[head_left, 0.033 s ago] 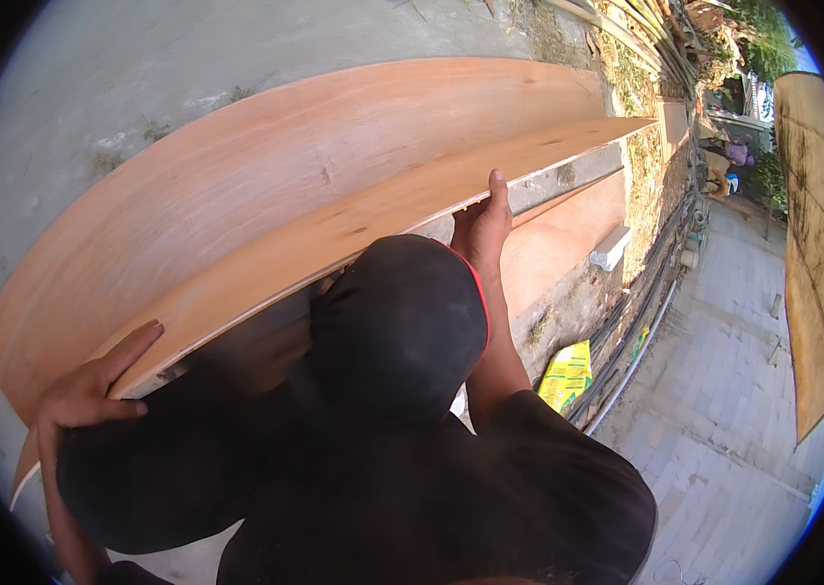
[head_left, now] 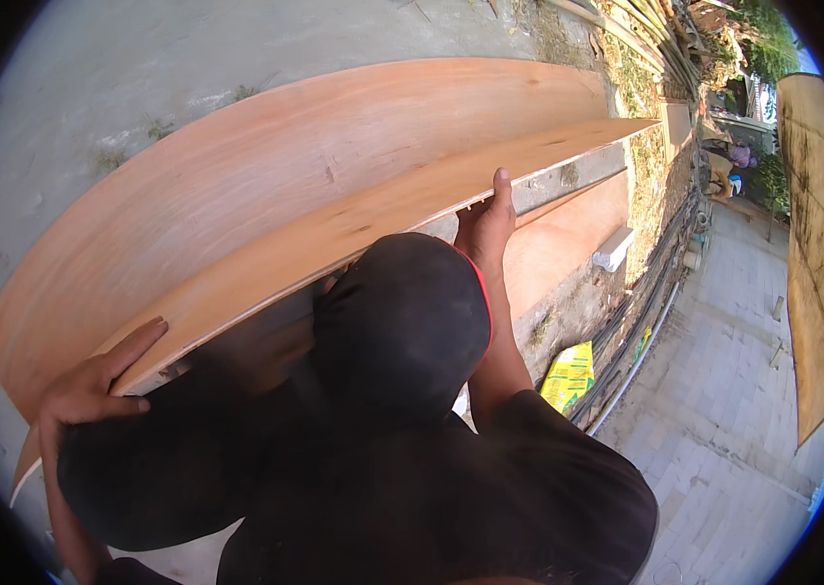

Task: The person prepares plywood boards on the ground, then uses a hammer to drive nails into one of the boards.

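Though long, brd (head_left: 353,224) in L/R hands (head_left: 100,385) (head_left: 487,229)

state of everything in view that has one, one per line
narrow board: tilted, held
left hand: gripping its near edge
right hand: gripping same edge, thumb up
wide board: lying flat, partly hidden
yellow package: lying down, full or empty unclear
white block: lying untouched

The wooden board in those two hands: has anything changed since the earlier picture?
Nothing has visibly moved, and nothing was taken hold of or let go. The left hand and right hand stay at the near edge of the wooden board; the yellow packet lies where it was.
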Demonstrator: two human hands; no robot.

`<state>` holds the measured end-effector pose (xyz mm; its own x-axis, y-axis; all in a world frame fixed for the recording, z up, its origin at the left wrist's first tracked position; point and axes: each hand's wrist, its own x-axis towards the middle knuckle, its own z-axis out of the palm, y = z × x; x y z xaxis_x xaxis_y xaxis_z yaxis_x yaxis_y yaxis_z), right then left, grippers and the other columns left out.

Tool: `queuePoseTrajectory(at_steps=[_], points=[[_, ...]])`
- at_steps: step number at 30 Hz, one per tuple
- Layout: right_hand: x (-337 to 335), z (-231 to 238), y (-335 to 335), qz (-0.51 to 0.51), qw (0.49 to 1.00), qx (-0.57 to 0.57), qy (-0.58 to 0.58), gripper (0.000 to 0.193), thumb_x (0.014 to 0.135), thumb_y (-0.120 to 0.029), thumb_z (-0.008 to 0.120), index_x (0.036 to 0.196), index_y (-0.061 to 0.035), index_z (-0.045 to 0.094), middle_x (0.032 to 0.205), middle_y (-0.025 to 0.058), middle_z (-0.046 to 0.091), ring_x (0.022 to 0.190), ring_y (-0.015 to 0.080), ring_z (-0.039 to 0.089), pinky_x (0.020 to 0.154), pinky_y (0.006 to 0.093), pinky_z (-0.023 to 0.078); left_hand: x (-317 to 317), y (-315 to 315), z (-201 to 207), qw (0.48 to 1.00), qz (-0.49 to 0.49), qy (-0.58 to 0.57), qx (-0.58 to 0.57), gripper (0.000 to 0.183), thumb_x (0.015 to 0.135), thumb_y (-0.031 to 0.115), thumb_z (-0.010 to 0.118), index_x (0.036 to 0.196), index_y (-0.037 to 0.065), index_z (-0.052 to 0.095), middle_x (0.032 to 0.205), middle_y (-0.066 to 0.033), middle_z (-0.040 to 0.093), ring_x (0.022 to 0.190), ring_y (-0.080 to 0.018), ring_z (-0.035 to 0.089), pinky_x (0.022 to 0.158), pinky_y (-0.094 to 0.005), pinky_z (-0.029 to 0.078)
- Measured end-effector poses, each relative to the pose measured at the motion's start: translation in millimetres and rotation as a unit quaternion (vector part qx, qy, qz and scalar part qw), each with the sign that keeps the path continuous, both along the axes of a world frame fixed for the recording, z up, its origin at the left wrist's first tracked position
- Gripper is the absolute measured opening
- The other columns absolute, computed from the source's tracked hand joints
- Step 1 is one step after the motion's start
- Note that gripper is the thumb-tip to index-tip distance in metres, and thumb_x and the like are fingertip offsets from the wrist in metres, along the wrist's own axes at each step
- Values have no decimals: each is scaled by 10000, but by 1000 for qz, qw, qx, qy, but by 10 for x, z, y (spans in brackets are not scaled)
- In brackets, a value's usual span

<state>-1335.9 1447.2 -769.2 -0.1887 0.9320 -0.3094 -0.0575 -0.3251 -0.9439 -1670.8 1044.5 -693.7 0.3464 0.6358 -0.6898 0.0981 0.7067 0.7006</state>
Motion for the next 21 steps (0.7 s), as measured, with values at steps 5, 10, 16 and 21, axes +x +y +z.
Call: queuePoseTrajectory(at_steps=[5, 10, 16, 21], points=[[27, -127, -122, 14, 997, 68, 20, 792, 1072, -526, 448, 1604, 22, 239, 1612, 240, 322, 1459, 398, 390, 1097, 529, 470, 24, 34, 100, 986, 126, 106, 27, 649, 795, 12, 730, 1430, 45, 597, 1402, -188, 633, 1334, -298, 573, 1150, -343, 386], [251, -834, -154, 271, 856, 233, -374, 562, 1014, -401, 599, 1413, -6, 575, 1286, 209, 670, 1226, 360, 632, 976, 447, 541, -210, 47, -1, 841, 209, 492, 81, 237, 915, 168, 737, 1008, -48, 708, 670, -214, 584, 624, -259, 600, 658, -416, 460], [275, -1499, -15, 436, 661, 454, -408, 457, 889, -334, 668, 1254, -59, 645, 1263, 175, 596, 1223, 382, 533, 1055, 499, 424, -506, 205, -215, 800, 208, 543, 147, 368, 930, 328, 733, 974, -37, 706, 679, -259, 576, 612, -391, 527, 665, -455, 457], [96, -1325, 12, 468, 592, 497, -428, 368, 888, -317, 656, 1180, -94, 654, 1191, 159, 586, 1164, 390, 538, 1051, 482, 401, -475, 201, -190, 802, 229, 538, 119, 366, 916, 340, 744, 989, -18, 724, 680, -252, 609, 642, -417, 566, 682, -458, 470]])
